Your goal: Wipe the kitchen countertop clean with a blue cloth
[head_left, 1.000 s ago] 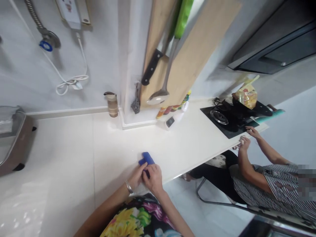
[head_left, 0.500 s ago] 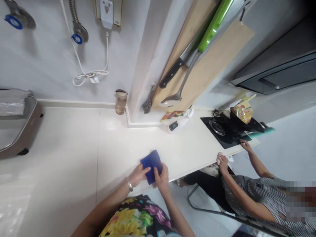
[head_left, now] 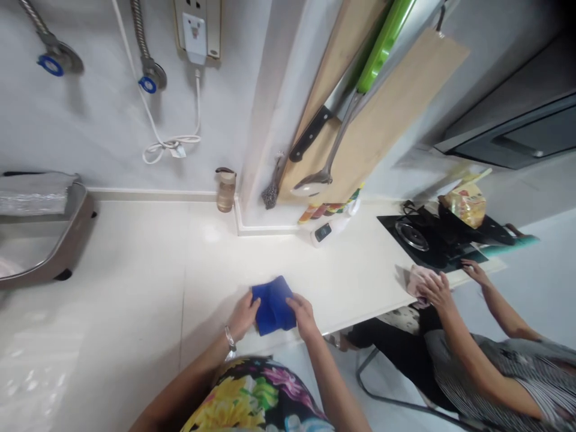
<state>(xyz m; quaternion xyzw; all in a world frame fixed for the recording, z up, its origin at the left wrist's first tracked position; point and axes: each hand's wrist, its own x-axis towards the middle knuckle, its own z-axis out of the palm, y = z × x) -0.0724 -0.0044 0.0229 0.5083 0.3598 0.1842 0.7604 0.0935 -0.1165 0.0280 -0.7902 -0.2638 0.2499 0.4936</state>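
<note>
A folded blue cloth [head_left: 273, 306] spans the gap between my two hands, above the white countertop near its front edge. My left hand [head_left: 244, 315] pinches its left side, and a silver bracelet circles that wrist. On the opposite side my right hand [head_left: 303, 312] grips the cloth's edge between thumb and fingers. A soft crease runs down the middle of the cloth.
To the right, another person's hand [head_left: 434, 291] presses a pale cloth [head_left: 418, 285] on the counter beside the black stove [head_left: 423, 243]. A white bottle [head_left: 326, 233] stands by the wall, a glass jar [head_left: 225, 191] left of the pillar, and a brown electric pan [head_left: 67, 246] far left.
My hands have moved apart, and the blue cloth is spread wider between them. The other person's hand has moved onto the counter with the pale cloth. The view has shifted slightly.
</note>
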